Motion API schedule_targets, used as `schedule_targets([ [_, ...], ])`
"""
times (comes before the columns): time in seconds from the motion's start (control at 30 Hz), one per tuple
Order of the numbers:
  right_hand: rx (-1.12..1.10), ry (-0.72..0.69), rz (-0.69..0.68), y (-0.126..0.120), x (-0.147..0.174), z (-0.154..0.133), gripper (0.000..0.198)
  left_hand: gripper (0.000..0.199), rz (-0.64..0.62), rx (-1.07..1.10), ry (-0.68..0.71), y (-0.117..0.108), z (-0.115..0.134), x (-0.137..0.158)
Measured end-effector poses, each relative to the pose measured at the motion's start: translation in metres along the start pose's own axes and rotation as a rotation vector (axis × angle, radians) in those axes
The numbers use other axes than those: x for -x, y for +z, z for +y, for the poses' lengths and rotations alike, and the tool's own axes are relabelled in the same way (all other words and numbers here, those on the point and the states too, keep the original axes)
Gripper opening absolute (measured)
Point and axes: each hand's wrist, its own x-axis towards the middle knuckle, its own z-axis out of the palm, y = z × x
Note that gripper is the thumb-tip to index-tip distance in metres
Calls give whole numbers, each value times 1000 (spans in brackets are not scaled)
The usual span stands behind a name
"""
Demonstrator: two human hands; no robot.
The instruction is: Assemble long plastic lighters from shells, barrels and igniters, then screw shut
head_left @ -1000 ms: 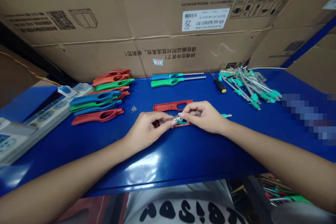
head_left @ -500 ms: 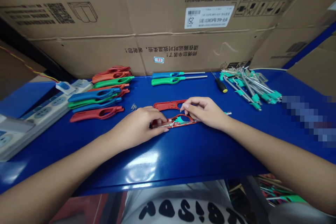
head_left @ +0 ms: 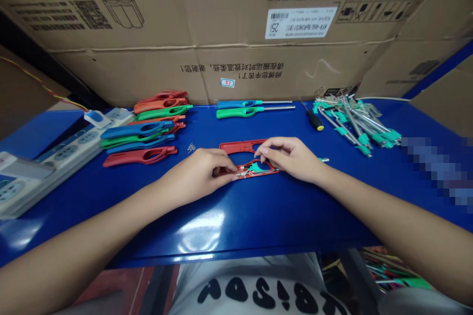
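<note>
Lying on the blue table (head_left: 281, 216), the lower red half (head_left: 272, 171) of a lighter handle is placed at the centre of the dial, twelve o'clock being away from the body. Its nine o'clock end is held by the left hand (head_left: 205, 170), thumb and fingers closed around it. The right hand (head_left: 293, 157) is poised over the three o'clock end, fingers curled and thumb near the forefinger; whether anything is pinched there cannot be told. White wires (head_left: 254, 173) and a teal piece (head_left: 254, 167) are seen inside the open half. For good work, it is judged, the half should be held flat, the wires tucked within the rim, and only light fingertip pressure used.

Just beyond, at twelve o'clock, the other red half (head_left: 236, 147) is laid, partly covered by the right hand. Small screws (head_left: 191, 148) are heaped at ten, with coloured handles (head_left: 146, 130) piled farther out. A screwdriver (head_left: 315, 120) and metal tubes (head_left: 356, 128) are placed toward two. Two long lighters (head_left: 236, 112) are set near twelve, before a cardboard box (head_left: 221, 19).
</note>
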Motion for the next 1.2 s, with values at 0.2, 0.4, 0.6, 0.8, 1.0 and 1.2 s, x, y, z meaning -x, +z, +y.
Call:
schedule_targets([
  [0.2,161,-107,-92,1,6,3,28,9,56,113,-50,5,-5,-1],
  [0.4,334,-255,-149,1,10,3,26,11,66,139,-20,5,-6,-1],
  [0.6,416,-371,-199,0,11,3,24,10,34,73,-64,2,-1,0],
  [0.8,446,-403,-206,0,10,4,24,12,47,5,-50,2,1,2],
  [1.0,490,-438,-236,1,12,1,25,9,54,23,-76,4,-2,1],
  [1.2,620,-553,-264,2,15,-2,30,10,68,-8,-97,4,2,2],
])
